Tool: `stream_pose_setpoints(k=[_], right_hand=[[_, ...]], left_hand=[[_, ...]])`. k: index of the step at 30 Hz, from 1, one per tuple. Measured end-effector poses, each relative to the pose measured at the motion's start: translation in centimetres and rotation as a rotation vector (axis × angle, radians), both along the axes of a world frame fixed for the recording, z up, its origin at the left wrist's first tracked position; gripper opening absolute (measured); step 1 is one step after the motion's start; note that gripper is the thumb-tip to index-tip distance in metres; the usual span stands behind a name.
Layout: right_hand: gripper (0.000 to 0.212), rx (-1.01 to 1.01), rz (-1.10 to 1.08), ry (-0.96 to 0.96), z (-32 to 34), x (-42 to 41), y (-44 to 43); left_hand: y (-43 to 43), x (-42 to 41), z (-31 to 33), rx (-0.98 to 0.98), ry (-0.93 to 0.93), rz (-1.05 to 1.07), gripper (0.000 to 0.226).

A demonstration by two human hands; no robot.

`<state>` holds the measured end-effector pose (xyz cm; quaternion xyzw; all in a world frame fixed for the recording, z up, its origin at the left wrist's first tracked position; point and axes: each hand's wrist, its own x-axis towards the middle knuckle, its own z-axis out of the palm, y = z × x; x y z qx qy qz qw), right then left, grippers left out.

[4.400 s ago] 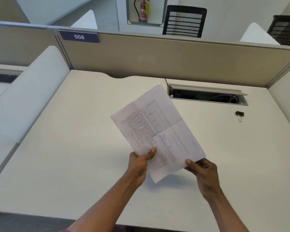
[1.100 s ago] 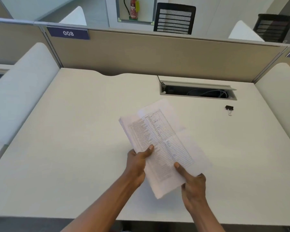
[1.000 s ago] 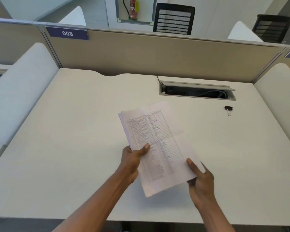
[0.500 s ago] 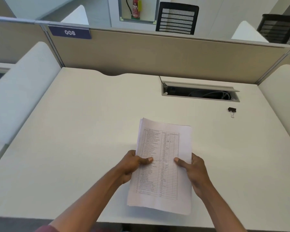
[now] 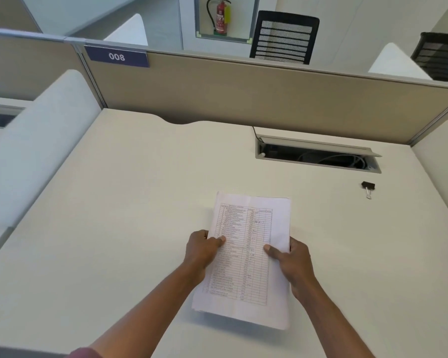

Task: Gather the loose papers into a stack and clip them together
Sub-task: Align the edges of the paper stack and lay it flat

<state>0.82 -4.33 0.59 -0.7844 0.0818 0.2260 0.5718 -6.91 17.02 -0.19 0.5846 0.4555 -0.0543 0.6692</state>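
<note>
- Papers [image 5: 248, 257] sit in the lower centre of the frame as one stack, printed table facing up, long edges running away from the person. The near end appears raised slightly off the desk [image 5: 114, 228], judging by the shadow under it; whether the far end touches the surface I cannot tell.
- Edges look nearly flush. A thin sliver of lower sheets shows along the near edge and at the near left corner, so the squaring is close but perhaps not perfect.
- Left hand [image 5: 202, 251] grips the left long edge about midway, thumb [image 5: 219, 240] pressed flat on the top sheet, the other fingers curled under and hidden.
- Right hand [image 5: 292, 264] mirrors it on the right long edge, thumb [image 5: 269, 250] lying on the printed face, the rest tucked beneath the stack and out of sight.
- No loose sheet is visible anywhere else on the desk, so the gathering half of the task looks done.
- Binder clip [image 5: 367, 187] lies untouched at the right of the frame, well apart from the stack, just below the open cable tray [image 5: 318, 156]. It is black with its wire handles pointing toward the person.
- Clipping remains entirely undone. My judgement is that one hand must keep the stack pinched while the other reaches to the right for the clip, squeezes it open and seats it over an edge, likely the far short one or a corner.
- Risk at that step: with only one hand holding, the sheets could fan or slide out of line.
</note>
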Motion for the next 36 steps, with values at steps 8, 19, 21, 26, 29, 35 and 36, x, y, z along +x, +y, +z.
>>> stream_pose_setpoints(k=[8, 19, 21, 26, 29, 35, 36], right_hand=[[0.024, -0.058, 0.064, 0.04, -1.9, 3.5, 1.5], [0.041, -0.377, 0.189, 0.027, -4.2, 5.8, 3.4], [0.062, -0.461, 0.178, -0.001, -4.2, 5.9, 3.6], [0.06, -0.597, 0.129, -0.159, -4.2, 5.2, 3.8], [0.059, -0.648, 0.11, -0.221, -4.2, 4.6, 3.9], [0.063, -0.723, 0.113, -0.254, -4.2, 4.0, 4.8], [0.064, -0.737, 0.112, -0.255, -4.1, 3.9, 4.9]], left_hand=[[-0.9, 3.1, -0.1, 0.299, 0.131, -0.011, 0.018], [-2.0, 4.6, -1.0, 0.45, 0.385, -0.075, 0.025], [-2.2, 4.8, -1.1, 0.459, 0.402, -0.073, 0.028], [-3.4, 4.9, -1.0, 0.541, 0.369, -0.046, 0.041], [-3.9, 4.9, -1.2, 0.654, 0.363, -0.076, 0.052], [-4.4, 5.1, -1.2, 0.737, 0.364, -0.118, 0.065], [-4.4, 5.2, -1.2, 0.738, 0.357, -0.12, 0.066]])
